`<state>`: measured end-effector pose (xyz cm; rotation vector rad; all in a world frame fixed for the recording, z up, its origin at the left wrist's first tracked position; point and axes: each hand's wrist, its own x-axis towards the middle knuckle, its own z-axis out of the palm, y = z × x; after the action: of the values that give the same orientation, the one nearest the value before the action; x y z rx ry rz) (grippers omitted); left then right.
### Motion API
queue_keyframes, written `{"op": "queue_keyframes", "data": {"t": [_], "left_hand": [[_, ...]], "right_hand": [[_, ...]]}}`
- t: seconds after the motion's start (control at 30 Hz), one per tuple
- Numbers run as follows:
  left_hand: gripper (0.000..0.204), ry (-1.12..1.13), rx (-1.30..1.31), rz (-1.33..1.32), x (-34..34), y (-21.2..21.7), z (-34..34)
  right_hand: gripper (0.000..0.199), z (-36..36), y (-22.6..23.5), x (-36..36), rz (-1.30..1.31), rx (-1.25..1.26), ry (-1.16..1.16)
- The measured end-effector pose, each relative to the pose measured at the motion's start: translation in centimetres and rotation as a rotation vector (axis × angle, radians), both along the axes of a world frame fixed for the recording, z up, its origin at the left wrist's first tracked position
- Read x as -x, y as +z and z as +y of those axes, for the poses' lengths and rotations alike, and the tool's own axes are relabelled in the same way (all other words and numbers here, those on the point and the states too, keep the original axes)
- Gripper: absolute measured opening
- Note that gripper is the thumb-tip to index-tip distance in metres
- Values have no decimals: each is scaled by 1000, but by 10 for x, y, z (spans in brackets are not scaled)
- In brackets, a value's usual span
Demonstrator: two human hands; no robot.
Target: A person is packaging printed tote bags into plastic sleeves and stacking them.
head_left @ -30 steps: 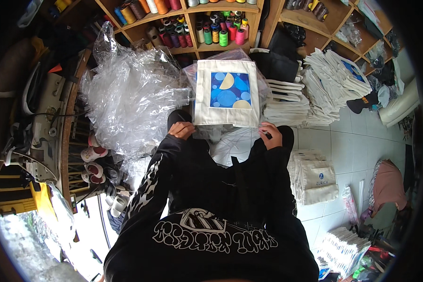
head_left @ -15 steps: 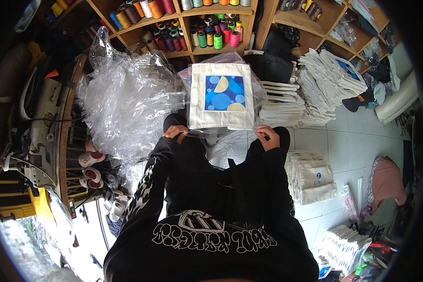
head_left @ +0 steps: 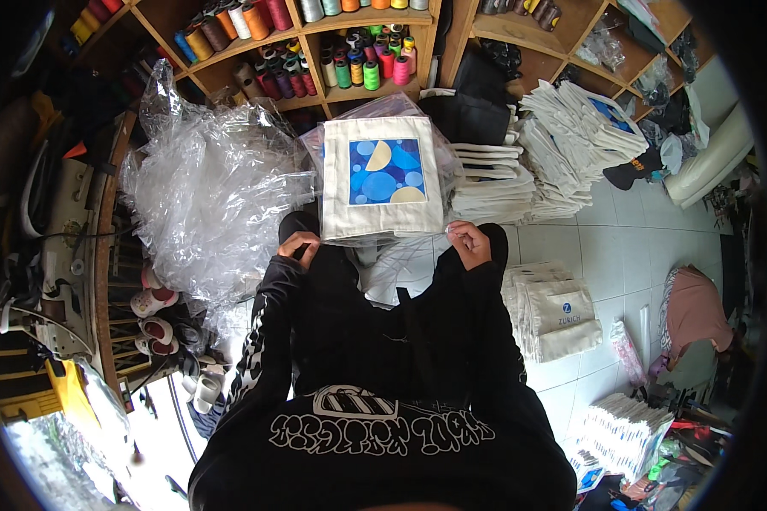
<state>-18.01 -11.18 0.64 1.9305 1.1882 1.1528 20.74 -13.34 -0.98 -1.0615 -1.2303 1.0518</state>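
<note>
A cream canvas bag [head_left: 337, 179] with a blue panel of circles lies flat in front of me. Clear plastic bags [head_left: 409, 108] show around its edges; whether the canvas bag is inside one or on top, I cannot tell. At the near left corner, my left hand [head_left: 300, 247] is closed with curled fingers on the edge of the clear plastic. My right hand [head_left: 470, 245] pinches the plastic at the near right corner, thumb against fingers. The grip points themselves are small and partly hidden by the fingers.
A heap of crumpled clear plastic [head_left: 222, 170] lies to the left. Stacked canvas bags [head_left: 490, 192] stand at the right, with another pile [head_left: 550, 315] on the tiled floor. Thread spools [head_left: 371, 75] fill wooden shelves [head_left: 315, 100] behind. A sewing machine [head_left: 64, 238] is far left.
The whole view has shifted, so the scene sits slightly further left. Both hands stay at the near corners of the canvas bag, with the right fingers a little more bent.
</note>
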Motion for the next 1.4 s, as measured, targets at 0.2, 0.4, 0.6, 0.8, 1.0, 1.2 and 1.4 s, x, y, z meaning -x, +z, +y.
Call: {"op": "queue_keyframes", "data": {"t": [0.2,0.4,0.6,0.8,1.0,1.2,1.4], "left_hand": [[7,78,18,-65,1,-5,0],[6,133,-83,-124,-14,-3,0],[6,135,45,-360,-4,-15,0],[7,136,82,-309,-2,-24,1],[12,166,124,-173,13,-25,-6],[25,185,94,27,13,-17,-11],[30,175,-87,88,10,-20,-4]], "right_hand": [[6,-1,12,6,-6,-120,-51],[5,-1,10,5,31,-191,-57],[4,-4,12,6,88,-75,-43],[18,-11,12,-1,-150,106,16],[34,-13,23,3,-525,-43,97],[31,-13,18,4,-651,-136,204],[22,-12,17,12,-740,-174,162]]}}
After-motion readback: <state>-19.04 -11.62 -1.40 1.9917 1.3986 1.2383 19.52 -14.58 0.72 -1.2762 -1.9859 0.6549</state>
